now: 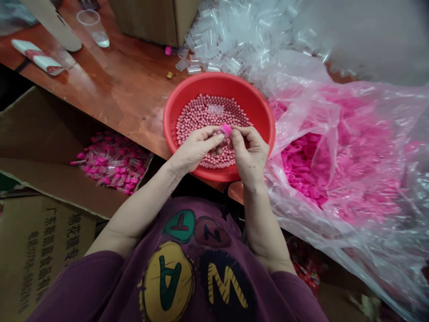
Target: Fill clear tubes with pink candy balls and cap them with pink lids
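Desk (127, 85): varnished wood, glossy, scuffed toward the near edge. Bowl (258, 107): red plastic, smooth, semi-gloss. Beads (201, 116) in it: pink, matt. Cap (226, 129): pink plastic, shiny. Tubes (228, 40) at far edge: clear plastic, glossy. Bag (335, 112) at right edge: thin clear film, crinkled, glare spots. Cup (94, 27), far left corner: clear plastic. Carton (40, 134): brown cardboard, matt. Shirt (100, 286): purple cloth, matt.

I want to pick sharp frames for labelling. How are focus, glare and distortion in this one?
Head view: sharp at the centre, where the left hand and right hand pinch a pink-capped tube over the red bowl; the clear tubes at the top edge smear into blur; soft glare on the plastic bag and wooden table; wide-angle bending at the edges; even light, faint shadows.
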The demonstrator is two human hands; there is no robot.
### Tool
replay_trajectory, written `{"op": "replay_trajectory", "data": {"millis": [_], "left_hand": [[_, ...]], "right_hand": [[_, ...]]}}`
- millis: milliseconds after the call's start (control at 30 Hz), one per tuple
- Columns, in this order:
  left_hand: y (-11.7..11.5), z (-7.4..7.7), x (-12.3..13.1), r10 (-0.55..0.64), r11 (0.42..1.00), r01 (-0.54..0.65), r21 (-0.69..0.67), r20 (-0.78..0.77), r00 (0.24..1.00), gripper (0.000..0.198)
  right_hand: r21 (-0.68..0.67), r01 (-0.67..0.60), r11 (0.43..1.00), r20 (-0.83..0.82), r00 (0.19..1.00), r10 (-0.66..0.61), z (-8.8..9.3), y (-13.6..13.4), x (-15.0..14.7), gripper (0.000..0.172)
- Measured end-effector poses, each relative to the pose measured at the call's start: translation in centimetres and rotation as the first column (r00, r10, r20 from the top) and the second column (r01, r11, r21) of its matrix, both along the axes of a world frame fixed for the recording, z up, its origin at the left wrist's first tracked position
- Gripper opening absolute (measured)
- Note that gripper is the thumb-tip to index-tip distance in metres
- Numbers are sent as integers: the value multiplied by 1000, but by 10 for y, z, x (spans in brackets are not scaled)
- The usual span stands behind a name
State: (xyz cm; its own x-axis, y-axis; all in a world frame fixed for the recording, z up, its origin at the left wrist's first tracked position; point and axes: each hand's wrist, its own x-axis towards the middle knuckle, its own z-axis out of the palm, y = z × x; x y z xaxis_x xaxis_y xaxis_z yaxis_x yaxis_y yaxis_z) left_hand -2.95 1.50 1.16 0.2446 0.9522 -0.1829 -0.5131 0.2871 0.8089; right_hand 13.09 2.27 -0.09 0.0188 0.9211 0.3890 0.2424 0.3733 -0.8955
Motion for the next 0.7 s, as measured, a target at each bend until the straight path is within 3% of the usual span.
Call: {"op": "replay_trajectory", "data": {"millis": [200, 400, 700], "left_hand": [[-2, -4, 1, 13, 999, -10, 44, -68, 998, 20], [-2, -7, 1, 38, 999, -36, 34, -40, 998, 16], [-2, -5, -2, 6, 999, -6, -34, -22, 1000, 22]], "right_hand": [[-82, 34, 996, -79, 996, -41, -1, -4, -3, 28], [85, 37, 996, 132, 990, -48, 7, -7, -3, 15], [193, 7, 981, 206, 977, -47, 0, -10, 0, 16]]}}
